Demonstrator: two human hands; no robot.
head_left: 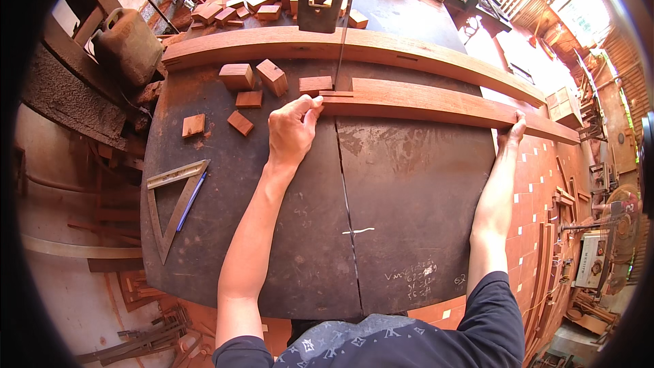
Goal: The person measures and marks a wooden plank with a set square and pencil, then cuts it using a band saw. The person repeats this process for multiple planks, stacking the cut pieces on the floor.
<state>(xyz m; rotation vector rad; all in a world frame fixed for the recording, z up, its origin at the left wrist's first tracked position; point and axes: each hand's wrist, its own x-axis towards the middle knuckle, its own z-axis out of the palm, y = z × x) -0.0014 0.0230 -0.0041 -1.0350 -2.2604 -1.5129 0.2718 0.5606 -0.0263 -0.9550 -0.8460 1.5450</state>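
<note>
The saw table [409,184] is dark grey-brown with white chalk marks near its front edge. The plank [436,103] and the offcut blocks [253,85] at its far left corner are reddish-brown. The set square [170,204] is dull grey, the pencil [191,200] blue.

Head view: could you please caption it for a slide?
Both hands hold a plank at the bandsaw blade.

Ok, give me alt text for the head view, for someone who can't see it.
Both hands hold a long wooden strip against the bandsaw blade on a dark saw table: left hand at the cut end, right hand further along. Cut wood blocks and a metal square lie to the left.
</note>
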